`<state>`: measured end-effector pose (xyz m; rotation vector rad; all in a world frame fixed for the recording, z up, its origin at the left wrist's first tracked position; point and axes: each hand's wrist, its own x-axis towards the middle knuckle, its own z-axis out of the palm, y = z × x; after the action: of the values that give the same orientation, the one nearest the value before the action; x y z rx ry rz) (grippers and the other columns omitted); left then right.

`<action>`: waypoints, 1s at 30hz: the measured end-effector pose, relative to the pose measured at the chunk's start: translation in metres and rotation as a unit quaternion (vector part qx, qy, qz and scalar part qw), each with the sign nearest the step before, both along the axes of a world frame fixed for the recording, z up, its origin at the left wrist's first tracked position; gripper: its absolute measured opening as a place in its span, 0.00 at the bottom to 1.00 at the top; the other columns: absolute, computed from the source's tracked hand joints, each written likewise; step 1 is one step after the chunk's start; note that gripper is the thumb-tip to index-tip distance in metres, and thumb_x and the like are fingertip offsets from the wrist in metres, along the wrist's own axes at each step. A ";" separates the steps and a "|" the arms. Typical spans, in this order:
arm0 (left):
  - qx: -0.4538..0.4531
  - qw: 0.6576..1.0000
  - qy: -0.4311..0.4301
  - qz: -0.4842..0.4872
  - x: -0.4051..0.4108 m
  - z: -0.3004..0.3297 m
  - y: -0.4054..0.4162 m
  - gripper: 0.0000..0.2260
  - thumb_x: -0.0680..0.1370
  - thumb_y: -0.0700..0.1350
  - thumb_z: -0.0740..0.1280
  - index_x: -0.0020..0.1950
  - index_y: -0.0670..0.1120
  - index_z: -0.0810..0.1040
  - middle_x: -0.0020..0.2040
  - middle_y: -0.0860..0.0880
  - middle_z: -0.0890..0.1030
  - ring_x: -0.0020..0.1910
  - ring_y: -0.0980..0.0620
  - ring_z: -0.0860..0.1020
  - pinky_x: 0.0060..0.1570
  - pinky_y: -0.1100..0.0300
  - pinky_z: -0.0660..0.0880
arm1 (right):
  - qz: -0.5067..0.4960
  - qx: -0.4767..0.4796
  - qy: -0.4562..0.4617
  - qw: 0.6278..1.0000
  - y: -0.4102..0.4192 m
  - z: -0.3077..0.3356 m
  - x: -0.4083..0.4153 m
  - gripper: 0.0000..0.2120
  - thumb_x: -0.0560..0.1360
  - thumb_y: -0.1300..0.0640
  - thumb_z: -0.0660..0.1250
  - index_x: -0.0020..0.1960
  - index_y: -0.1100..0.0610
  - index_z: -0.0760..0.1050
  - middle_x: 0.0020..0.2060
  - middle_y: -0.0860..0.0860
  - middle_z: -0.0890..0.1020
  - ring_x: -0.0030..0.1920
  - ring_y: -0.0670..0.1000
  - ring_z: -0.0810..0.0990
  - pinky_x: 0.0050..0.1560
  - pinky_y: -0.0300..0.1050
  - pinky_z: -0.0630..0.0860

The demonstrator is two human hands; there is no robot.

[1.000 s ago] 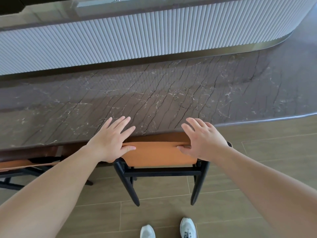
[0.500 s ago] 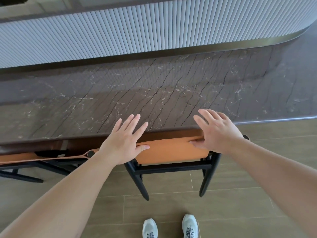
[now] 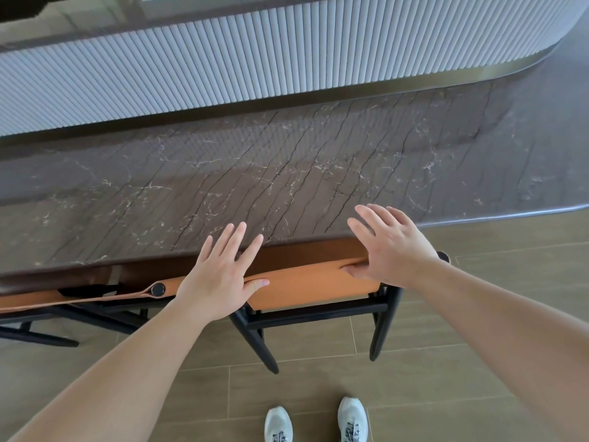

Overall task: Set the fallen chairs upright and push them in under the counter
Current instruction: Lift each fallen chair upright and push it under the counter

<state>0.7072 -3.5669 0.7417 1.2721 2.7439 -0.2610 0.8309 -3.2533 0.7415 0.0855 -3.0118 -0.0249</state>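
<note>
While both arms reach toward frame centre, the left hand and right hand rest flat, fingers straight, on the orange backrest of an upright chair. Its seat sits tucked beneath the dark marble counter. A second chair shows at lower left, also under the counter edge.

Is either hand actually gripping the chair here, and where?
Neither grips. Left hand and right hand press with straight fingers on the orange backrest's top edge.
</note>
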 end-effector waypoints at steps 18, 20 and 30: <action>-0.019 1.000 0.003 -0.009 0.003 -0.001 0.013 0.36 0.79 0.69 0.46 0.80 0.49 0.56 0.80 0.40 0.57 0.78 0.39 0.55 0.72 0.38 0.61 | -0.029 -0.002 -0.074 0.997 0.015 -0.005 0.001 0.42 0.66 0.27 0.64 0.69 0.55 0.70 0.70 0.55 0.71 0.70 0.56 0.68 0.71 0.54 0.64; -0.027 0.999 0.001 -0.020 0.006 -0.003 0.011 0.36 0.79 0.70 0.46 0.79 0.49 0.58 0.79 0.40 0.58 0.78 0.39 0.57 0.71 0.38 0.62 | -0.042 -0.009 -0.085 0.995 0.012 -0.009 0.010 0.42 0.66 0.26 0.62 0.69 0.54 0.69 0.70 0.55 0.71 0.71 0.56 0.68 0.70 0.53 0.65; -0.051 0.996 -0.010 -0.070 -0.011 -0.015 -0.031 0.37 0.78 0.70 0.48 0.78 0.46 0.63 0.78 0.40 0.62 0.77 0.39 0.60 0.72 0.38 0.61 | -0.096 -0.056 -0.049 0.993 -0.052 -0.044 0.039 0.39 0.66 0.28 0.64 0.64 0.56 0.73 0.66 0.56 0.74 0.68 0.58 0.70 0.67 0.55 0.70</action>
<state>0.6961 -3.5979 0.7264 1.4325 2.5917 -0.3931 0.8695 -3.3052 0.6973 -0.2196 -3.0987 0.1346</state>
